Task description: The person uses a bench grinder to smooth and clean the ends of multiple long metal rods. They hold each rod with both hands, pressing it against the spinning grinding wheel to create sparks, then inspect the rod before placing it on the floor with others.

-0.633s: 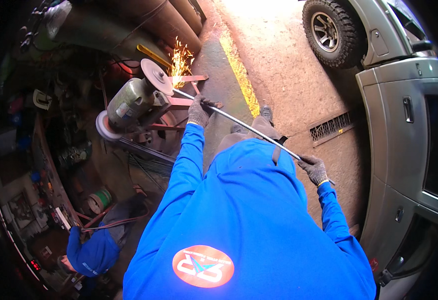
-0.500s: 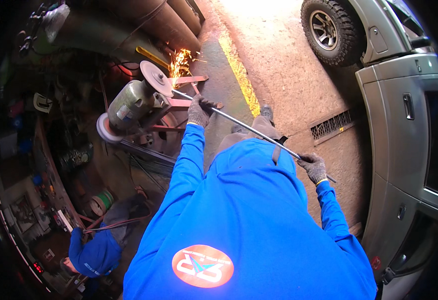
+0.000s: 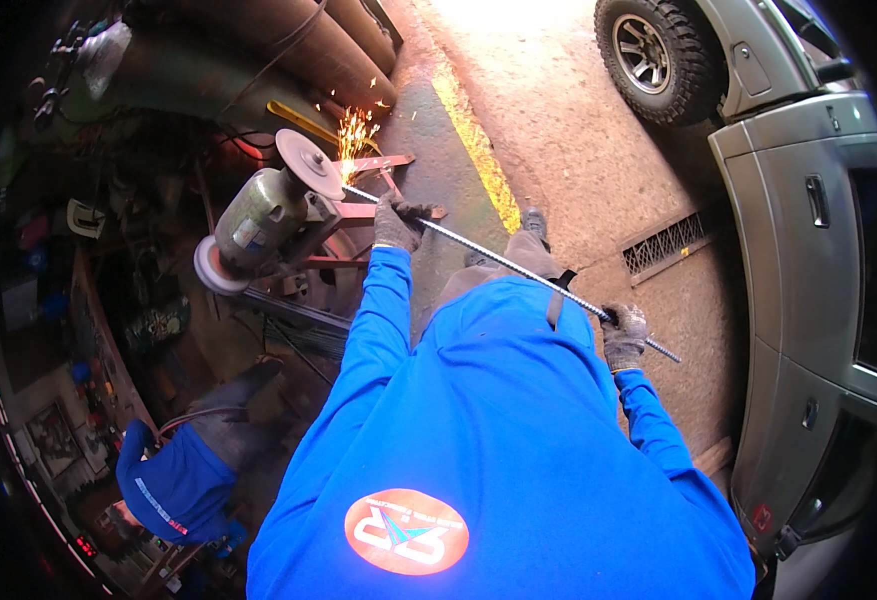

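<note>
A long ribbed steel rod [image 3: 518, 268] runs from the upper left to the lower right across my front. My left hand [image 3: 396, 222], in a grey glove, grips it near its far end. My right hand [image 3: 623, 335], also gloved, grips it near the rear end. The rod's tip touches the grey disc [image 3: 308, 163] of a bench grinder [image 3: 263, 218] on a red stand. Orange sparks [image 3: 356, 132] fly up from the contact point. My blue long-sleeved shirt fills the lower middle of the view.
A grey vehicle [image 3: 808, 250] with a knobby tyre [image 3: 658, 55] stands close on the right. A drain grate [image 3: 668, 243] and a yellow painted line [image 3: 473, 140] mark the concrete floor. Another person in blue [image 3: 178, 480] crouches at the lower left beside cluttered shelves.
Both hands keep their grip and the rod stays against the disc. The spray of sparks has shifted slightly.
</note>
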`<control>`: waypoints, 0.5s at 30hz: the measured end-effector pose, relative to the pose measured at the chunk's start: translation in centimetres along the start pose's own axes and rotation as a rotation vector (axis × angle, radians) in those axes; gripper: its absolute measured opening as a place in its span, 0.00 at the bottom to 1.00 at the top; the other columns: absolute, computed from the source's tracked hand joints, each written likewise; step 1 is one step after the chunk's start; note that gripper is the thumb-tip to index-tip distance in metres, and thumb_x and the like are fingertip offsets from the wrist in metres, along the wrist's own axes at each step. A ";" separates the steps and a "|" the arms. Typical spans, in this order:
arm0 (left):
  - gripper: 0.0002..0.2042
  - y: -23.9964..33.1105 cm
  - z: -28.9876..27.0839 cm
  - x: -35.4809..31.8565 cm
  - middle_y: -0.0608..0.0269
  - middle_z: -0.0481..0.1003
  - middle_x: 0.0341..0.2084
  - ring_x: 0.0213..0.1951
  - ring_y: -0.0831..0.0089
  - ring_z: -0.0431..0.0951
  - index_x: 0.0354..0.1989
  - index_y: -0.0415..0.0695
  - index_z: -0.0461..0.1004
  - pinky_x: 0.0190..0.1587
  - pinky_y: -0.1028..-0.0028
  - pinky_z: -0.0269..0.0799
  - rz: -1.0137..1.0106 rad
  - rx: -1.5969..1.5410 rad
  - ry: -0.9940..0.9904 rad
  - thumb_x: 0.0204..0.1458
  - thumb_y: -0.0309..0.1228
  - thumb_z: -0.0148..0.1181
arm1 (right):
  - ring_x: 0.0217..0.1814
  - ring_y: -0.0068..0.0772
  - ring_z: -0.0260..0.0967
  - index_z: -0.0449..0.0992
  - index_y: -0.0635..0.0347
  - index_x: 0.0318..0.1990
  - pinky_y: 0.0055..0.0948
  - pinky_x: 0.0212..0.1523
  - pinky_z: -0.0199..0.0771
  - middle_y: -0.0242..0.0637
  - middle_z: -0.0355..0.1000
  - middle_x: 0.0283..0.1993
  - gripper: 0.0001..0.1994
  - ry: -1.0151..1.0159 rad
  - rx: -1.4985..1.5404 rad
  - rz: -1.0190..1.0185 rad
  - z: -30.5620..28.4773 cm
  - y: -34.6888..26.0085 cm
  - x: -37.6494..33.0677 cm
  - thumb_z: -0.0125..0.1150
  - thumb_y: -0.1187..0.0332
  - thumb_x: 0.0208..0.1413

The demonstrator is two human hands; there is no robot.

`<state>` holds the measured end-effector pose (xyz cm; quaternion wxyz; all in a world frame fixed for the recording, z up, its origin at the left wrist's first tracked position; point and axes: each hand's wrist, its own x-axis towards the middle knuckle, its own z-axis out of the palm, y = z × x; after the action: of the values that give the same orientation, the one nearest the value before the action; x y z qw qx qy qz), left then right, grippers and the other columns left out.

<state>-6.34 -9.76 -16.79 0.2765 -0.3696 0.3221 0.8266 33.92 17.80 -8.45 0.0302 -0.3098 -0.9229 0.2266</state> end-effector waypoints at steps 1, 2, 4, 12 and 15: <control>0.18 -0.1 0.1 0.0 0.66 0.62 0.10 0.18 0.60 0.68 0.17 0.52 0.60 0.35 0.49 0.76 -0.007 -0.011 -0.001 0.55 0.42 0.54 | 0.39 0.48 0.72 0.78 0.53 0.37 0.44 0.41 0.72 0.41 0.75 0.33 0.13 0.008 -0.030 0.023 0.3 0.2 -0.2 0.70 0.72 0.41; 0.18 0.0 0.3 -0.1 0.66 0.62 0.10 0.18 0.60 0.68 0.17 0.52 0.60 0.35 0.49 0.76 -0.013 -0.023 -0.003 0.56 0.43 0.55 | 0.40 0.48 0.72 0.78 0.53 0.38 0.44 0.41 0.72 0.41 0.75 0.34 0.13 0.016 -0.059 0.045 0.7 0.4 -0.2 0.70 0.71 0.41; 0.19 0.1 0.6 -0.4 0.65 0.61 0.09 0.18 0.59 0.69 0.16 0.52 0.59 0.34 0.48 0.76 -0.022 -0.045 0.024 0.56 0.44 0.54 | 0.39 0.48 0.73 0.78 0.53 0.40 0.43 0.39 0.72 0.42 0.74 0.34 0.14 0.015 -0.064 0.047 1.3 1.1 0.0 0.69 0.71 0.43; 0.21 -0.6 1.9 -0.8 0.68 0.55 0.06 0.15 0.65 0.67 0.11 0.54 0.53 0.35 0.52 0.80 0.073 -0.004 0.093 0.56 0.39 0.51 | 0.41 0.49 0.74 0.77 0.53 0.43 0.45 0.41 0.73 0.43 0.75 0.35 0.15 -0.095 -0.086 0.137 0.1 0.2 1.1 0.69 0.63 0.47; 0.21 -1.0 1.5 -0.4 0.69 0.54 0.06 0.15 0.65 0.67 0.11 0.54 0.53 0.35 0.53 0.80 0.059 -0.053 0.098 0.55 0.38 0.51 | 0.44 0.50 0.74 0.76 0.55 0.47 0.44 0.45 0.73 0.45 0.76 0.38 0.18 -0.486 -0.056 0.088 -3.1 -1.5 3.7 0.64 0.57 0.52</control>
<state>-6.07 -8.13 -16.07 0.2260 -0.4073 0.3241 0.8234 30.69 20.19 -5.39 -0.2114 -0.2870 -0.8945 0.2698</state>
